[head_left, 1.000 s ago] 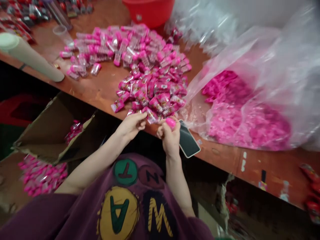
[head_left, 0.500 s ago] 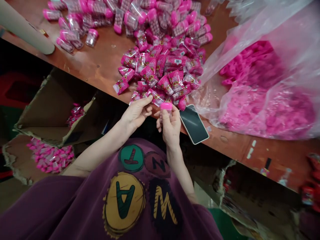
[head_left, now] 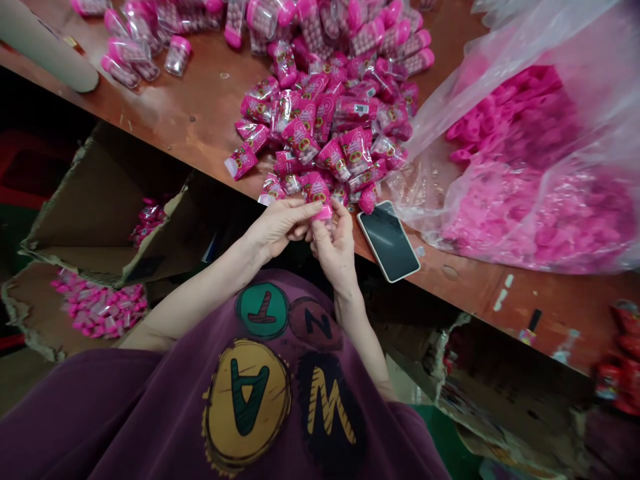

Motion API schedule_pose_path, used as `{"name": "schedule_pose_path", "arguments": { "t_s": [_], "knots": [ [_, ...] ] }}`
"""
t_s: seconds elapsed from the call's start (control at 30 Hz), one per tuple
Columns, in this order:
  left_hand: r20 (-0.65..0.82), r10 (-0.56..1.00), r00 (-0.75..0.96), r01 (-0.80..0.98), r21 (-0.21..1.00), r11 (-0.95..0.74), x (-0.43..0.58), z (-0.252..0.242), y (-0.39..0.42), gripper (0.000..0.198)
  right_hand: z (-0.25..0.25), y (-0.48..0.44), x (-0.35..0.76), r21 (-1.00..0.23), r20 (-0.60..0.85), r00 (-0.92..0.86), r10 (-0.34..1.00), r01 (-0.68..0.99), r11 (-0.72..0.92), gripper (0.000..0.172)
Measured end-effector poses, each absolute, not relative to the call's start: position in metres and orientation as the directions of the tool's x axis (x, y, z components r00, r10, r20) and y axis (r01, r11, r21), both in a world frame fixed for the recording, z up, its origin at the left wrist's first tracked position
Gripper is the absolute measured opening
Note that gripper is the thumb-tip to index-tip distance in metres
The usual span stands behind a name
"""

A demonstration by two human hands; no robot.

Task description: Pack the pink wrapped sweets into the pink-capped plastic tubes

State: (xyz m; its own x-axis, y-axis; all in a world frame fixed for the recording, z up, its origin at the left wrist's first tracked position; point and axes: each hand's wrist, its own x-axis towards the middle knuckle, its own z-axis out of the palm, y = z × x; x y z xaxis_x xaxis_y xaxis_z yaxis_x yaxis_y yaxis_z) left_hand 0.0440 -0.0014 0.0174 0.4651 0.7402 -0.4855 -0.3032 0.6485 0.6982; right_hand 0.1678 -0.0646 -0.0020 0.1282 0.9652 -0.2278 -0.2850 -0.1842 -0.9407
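My right hand [head_left: 336, 252] holds a small clear candy jar [head_left: 324, 215] by its sides, its pink cap facing the pile. My left hand [head_left: 281, 223] meets it from the left, thumb and fingers closed at the lower end of a pink printed wrapper [head_left: 315, 187]. That wrapper lies against the jar's cap; my fingers hide how far it covers the jar. Just beyond both hands is a heap of wrapped candy jars [head_left: 300, 137] in shiny pink wrapping. Unwrapped candy jars [head_left: 313, 30] with pink caps lie heaped behind it.
A phone [head_left: 389, 241] lies at the table edge, right of my hands. A clear plastic bag [head_left: 430, 193] of pink pieces covers the right side. Below the table's left edge stand open cardboard boxes [head_left: 80, 243] with pink jars. A pale pole [head_left: 47, 47] stands far left.
My hands have come together, the left moving right to the jar. The wrapper by my left fingers has turned upright and now meets the jar's cap. The view has shifted slightly.
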Motion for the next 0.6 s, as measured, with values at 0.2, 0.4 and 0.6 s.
{"name": "schedule_pose_path", "arguments": {
  "t_s": [0.2, 0.4, 0.6],
  "knots": [
    [-0.509, 0.697, 0.505, -0.321, 0.639, 0.699, 0.042, 0.017, -0.004, 0.038, -0.003, -0.061, 0.174, -0.984, -0.129, 0.157, 0.979, -0.139, -0.107, 0.06],
    [-0.511, 0.778, 0.364, -0.355, 0.697, 0.624, 0.039, 0.018, -0.002, 0.042, -0.006, -0.073, 0.166, -0.946, -0.213, 0.052, 0.976, -0.262, -0.192, 0.054],
    [-0.515, 0.761, 0.395, -0.288, 0.717, 0.635, 0.042, 0.009, -0.015, 0.046, -0.01, -0.064, 0.158, -0.842, -0.304, 0.033, 0.952, -0.476, -0.252, 0.053]
  ]
}}
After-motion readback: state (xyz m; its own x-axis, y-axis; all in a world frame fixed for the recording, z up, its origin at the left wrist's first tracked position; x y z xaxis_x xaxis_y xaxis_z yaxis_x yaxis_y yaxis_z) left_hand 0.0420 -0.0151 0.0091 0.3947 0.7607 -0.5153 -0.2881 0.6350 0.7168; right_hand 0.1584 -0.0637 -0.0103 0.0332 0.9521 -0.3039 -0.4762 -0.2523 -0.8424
